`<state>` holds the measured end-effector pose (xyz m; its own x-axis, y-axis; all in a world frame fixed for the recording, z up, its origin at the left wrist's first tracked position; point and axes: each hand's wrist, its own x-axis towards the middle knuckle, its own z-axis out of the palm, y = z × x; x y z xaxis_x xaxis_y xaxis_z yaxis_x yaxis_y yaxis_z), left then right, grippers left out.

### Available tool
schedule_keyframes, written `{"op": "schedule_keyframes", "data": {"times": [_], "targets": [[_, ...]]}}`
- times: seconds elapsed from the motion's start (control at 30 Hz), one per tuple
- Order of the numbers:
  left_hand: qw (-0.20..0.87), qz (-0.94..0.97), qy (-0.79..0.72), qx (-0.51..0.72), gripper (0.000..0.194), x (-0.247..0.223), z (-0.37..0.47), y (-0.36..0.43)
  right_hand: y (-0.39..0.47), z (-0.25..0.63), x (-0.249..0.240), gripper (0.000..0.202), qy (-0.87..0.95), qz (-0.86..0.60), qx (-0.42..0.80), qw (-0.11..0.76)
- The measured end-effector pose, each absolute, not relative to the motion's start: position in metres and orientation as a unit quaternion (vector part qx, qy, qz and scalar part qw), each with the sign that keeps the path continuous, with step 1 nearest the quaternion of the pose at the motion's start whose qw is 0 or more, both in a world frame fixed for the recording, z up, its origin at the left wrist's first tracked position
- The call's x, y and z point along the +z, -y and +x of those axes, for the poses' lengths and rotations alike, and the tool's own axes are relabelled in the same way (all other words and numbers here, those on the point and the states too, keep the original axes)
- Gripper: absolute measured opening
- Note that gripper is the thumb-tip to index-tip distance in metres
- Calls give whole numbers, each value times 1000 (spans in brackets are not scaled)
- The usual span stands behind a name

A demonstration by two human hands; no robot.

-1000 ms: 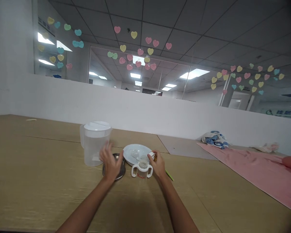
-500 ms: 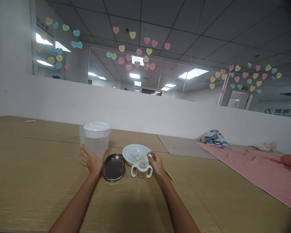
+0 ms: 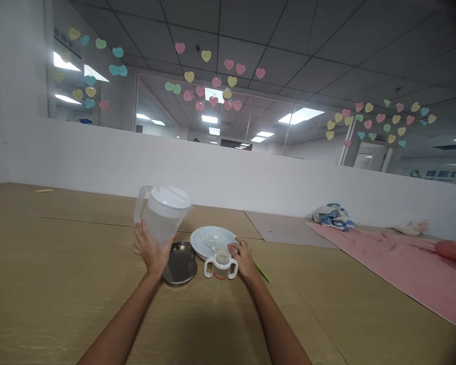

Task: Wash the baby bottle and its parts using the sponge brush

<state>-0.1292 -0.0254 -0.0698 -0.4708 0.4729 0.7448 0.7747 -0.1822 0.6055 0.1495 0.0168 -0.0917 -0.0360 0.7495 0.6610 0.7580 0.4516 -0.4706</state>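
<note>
A translucent pitcher (image 3: 163, 223) with a white lid is tilted to the right, off the table, and my left hand (image 3: 155, 253) grips its lower body. The handle is at its upper left, the spout at its right. My right hand (image 3: 244, 256) is closed at the right side of a clear baby bottle (image 3: 221, 274), fingertips at its neck. The bottle stands upright without a cap, with two white handles and red lettering. Behind it a white plate (image 3: 199, 235) bears clear bottle parts (image 3: 211, 241). A kidney-shaped metal tray (image 3: 180, 263) sits between the pitcher and the bottle.
A green stick-like thing (image 3: 262, 271) lies right of my right hand. Further right are a pink cloth (image 3: 387, 263), a blue and white bundled cloth (image 3: 333, 217) and a reddish object (image 3: 452, 250). A low white wall (image 3: 220, 172) with glass above borders the table's back.
My left hand has lifted the pitcher and tipped it rightward, toward the baby bottle. My right hand has shifted slightly left to the bottle's neck.
</note>
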Motion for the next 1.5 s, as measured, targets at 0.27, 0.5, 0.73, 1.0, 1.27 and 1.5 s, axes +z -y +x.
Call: {"op": "schedule_keyframes", "data": {"times": [0.27, 0.5, 0.73, 1.0, 1.27, 1.5], "targets": [[196, -499, 631, -561, 84, -64, -112, 31, -18, 154, -92, 29, 683, -506, -31, 526], [235, -518, 633, -525, 74, -65, -114, 32, -15, 156, -89, 25, 682, -508, -28, 525], [261, -564, 611, -490, 64, -67, -114, 32, -13, 155, -88, 24, 684, -515, -48, 515], [297, -584, 601, -458, 58, -69, -113, 33, -13, 155, -88, 26, 686, -522, -45, 505], [320, -583, 592, -456, 56, -68, -114, 33, -12, 154, -87, 27, 690, -534, -39, 487], [304, -588, 599, -449, 56, -69, -111, 34, -9, 152, -84, 25, 684, -545, -33, 485]]}}
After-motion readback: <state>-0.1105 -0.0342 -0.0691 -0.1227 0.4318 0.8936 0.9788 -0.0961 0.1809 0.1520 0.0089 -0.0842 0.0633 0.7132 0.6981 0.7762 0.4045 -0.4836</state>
